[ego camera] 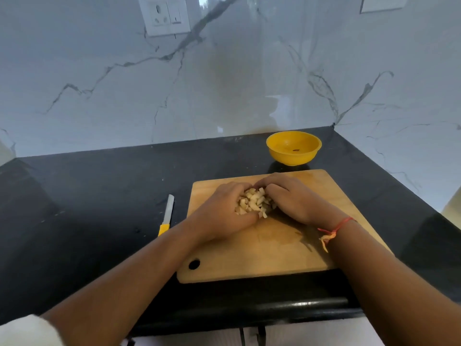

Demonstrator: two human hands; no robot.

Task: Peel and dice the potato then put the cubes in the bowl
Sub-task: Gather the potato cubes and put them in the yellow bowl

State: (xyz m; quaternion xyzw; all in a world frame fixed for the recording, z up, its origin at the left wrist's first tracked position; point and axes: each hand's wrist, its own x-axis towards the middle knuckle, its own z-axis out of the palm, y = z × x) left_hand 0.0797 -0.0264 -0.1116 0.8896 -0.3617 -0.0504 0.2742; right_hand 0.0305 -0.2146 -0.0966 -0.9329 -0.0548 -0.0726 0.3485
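- Potato cubes (254,202), pale and cut small, lie heaped in one pile on the far half of a wooden cutting board (274,253).
- The left hand (222,211) is cupped against the left side of the pile, fingers curled round the cubes and the thumb side towards the near edge.
- The right hand (291,198) is cupped against the right side in the same way, its fingers bent over the far edge of the heap.
- The two hands close in from either side, and their fingertips nearly meet at the far side of the pile; whether they touch cannot be told.
- The heap sits low between the palms; whether it is lifted off the board cannot be told.
- A red thread (334,229) with a loose yellowish end is tied round the right wrist.
- The board lies on a black desk (99,196), close to its near edge, with a round hanging hole at its near left corner.
- A yellow bowl (291,158) stands upright on the desk just beyond the far edge of the board, to the right of the hands, with one small dark speck inside it.
- A knife (166,218) with a yellow handle and pale blade lies flat on the desk left of the board, blade pointing away, apart from both hands.
- A wall socket (164,16) is set in the marble wall behind the desk, far left.
- A white sleeve (25,330) shows on the left arm at the near left corner.
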